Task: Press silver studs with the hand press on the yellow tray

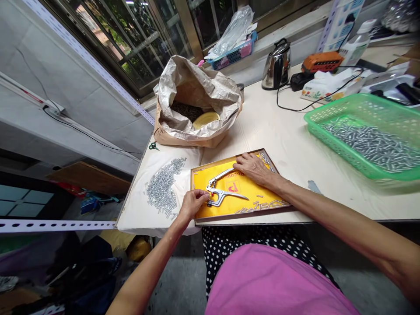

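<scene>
Left grip pinched beside pliers, contents unclear; right grip curled around handle; apparent fitting step, next needing steady alignment.

Silver pliers, yellow tray lining, green basket, pink top, white-dotted black fabric

Steel kettle, green-handled scissors, barred window
</scene>
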The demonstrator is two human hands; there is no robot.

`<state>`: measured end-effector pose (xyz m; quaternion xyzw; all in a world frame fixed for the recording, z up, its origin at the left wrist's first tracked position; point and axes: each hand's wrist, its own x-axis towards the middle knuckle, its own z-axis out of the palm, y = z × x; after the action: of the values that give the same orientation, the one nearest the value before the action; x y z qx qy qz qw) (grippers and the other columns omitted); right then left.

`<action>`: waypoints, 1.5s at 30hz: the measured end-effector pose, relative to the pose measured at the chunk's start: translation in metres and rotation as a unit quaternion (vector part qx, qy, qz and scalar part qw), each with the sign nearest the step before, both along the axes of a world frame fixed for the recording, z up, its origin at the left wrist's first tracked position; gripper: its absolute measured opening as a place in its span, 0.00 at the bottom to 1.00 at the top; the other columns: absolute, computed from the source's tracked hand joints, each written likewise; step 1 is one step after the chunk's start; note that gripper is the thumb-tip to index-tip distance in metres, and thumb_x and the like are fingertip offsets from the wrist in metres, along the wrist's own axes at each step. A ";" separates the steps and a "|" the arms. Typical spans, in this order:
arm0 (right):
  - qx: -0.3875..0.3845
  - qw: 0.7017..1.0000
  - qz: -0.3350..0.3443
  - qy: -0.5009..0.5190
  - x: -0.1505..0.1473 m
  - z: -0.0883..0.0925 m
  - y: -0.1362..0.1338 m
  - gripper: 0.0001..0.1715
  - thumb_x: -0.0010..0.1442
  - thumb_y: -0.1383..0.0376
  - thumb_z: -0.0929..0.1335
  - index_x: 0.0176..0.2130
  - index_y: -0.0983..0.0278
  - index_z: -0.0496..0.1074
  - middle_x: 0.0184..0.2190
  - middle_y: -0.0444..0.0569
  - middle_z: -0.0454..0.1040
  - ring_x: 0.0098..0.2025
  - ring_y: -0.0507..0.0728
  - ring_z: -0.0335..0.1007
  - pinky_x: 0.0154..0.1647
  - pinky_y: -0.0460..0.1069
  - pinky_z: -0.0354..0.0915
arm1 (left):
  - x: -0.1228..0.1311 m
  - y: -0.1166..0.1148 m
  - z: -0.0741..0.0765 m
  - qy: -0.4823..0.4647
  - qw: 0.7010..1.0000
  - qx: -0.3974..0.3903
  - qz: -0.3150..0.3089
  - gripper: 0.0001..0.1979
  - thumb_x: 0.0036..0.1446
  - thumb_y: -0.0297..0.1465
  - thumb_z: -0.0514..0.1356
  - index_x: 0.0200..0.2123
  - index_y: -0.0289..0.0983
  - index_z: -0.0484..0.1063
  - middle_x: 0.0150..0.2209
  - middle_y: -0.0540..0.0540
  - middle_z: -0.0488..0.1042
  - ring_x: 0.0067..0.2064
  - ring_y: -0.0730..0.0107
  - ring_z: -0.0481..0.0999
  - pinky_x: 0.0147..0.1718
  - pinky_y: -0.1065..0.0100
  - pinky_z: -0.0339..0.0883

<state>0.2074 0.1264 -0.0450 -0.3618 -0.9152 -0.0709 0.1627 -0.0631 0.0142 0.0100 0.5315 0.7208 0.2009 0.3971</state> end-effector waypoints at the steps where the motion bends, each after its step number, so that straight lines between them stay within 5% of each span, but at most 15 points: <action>1: 0.002 1.000 0.002 0.002 0.001 0.000 0.001 0.13 0.69 0.67 0.60 0.41 0.61 0.73 0.39 0.52 0.73 0.44 0.61 0.58 0.40 0.53 0.48 | -0.001 0.000 -0.002 -0.007 1.000 -0.005 0.006 0.17 0.48 0.43 0.65 0.31 0.33 0.79 0.29 0.45 0.79 0.29 0.70 0.74 0.26 0.73 0.63; 9: 0.024 1.000 -0.006 -0.012 0.001 0.004 -0.002 0.15 0.70 0.67 0.59 0.43 0.60 0.74 0.42 0.53 0.74 0.45 0.62 0.59 0.43 0.55 0.49 | -0.002 0.000 -0.019 -0.059 0.997 -0.035 0.031 0.17 0.46 0.43 0.67 0.26 0.33 0.75 0.20 0.50 0.72 0.20 0.78 0.65 0.21 0.74 0.56; 16: 0.006 1.000 -0.010 -0.009 0.001 0.008 -0.005 0.15 0.69 0.67 0.59 0.42 0.60 0.74 0.41 0.54 0.74 0.44 0.62 0.59 0.42 0.55 0.49 | 0.007 -0.003 -0.008 -0.028 0.996 -0.070 0.049 0.12 0.52 0.38 0.66 0.29 0.33 0.75 0.18 0.51 0.73 0.20 0.77 0.70 0.22 0.75 0.63; 21: -0.090 0.995 -0.031 -0.001 -0.002 0.006 -0.017 0.13 0.68 0.63 0.61 0.45 0.63 0.73 0.41 0.55 0.74 0.43 0.62 0.62 0.41 0.54 0.52 | 0.012 -0.004 -0.002 -0.008 0.993 -0.106 0.047 0.08 0.55 0.30 0.64 0.26 0.34 0.73 0.16 0.53 0.71 0.18 0.77 0.71 0.20 0.76 0.63; 27: -0.155 0.988 -0.001 0.021 0.006 0.005 -0.041 0.56 0.55 0.35 0.66 0.68 0.65 0.54 0.59 0.65 0.66 0.57 0.72 0.61 0.53 0.62 0.57 | 0.009 -0.002 -0.005 0.027 0.994 -0.104 0.010 0.09 0.54 0.29 0.64 0.23 0.34 0.75 0.16 0.52 0.72 0.19 0.75 0.72 0.21 0.76 0.62; 31: -0.174 0.985 0.019 -0.002 0.010 0.000 -0.049 0.68 0.47 0.30 0.67 0.71 0.65 0.50 0.65 0.69 0.58 0.65 0.79 0.52 0.58 0.69 0.54 | 0.008 -0.003 -0.006 0.053 0.991 -0.121 0.003 0.09 0.53 0.30 0.64 0.22 0.34 0.75 0.16 0.51 0.72 0.20 0.73 0.73 0.21 0.75 0.62; 45: -0.198 0.980 -0.020 -0.005 0.004 0.024 -0.071 0.53 0.53 0.44 0.69 0.65 0.74 0.58 0.59 0.68 0.65 0.58 0.75 0.60 0.58 0.71 0.53 | 0.012 -0.004 0.001 0.037 0.989 -0.140 0.012 0.12 0.52 0.33 0.65 0.21 0.34 0.70 0.15 0.52 0.69 0.19 0.76 0.69 0.20 0.76 0.59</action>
<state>0.2113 0.0559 -0.0206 -0.4044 -0.9046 0.1071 0.0817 -0.0506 0.0100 0.0110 0.4687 0.7623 0.0830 0.4386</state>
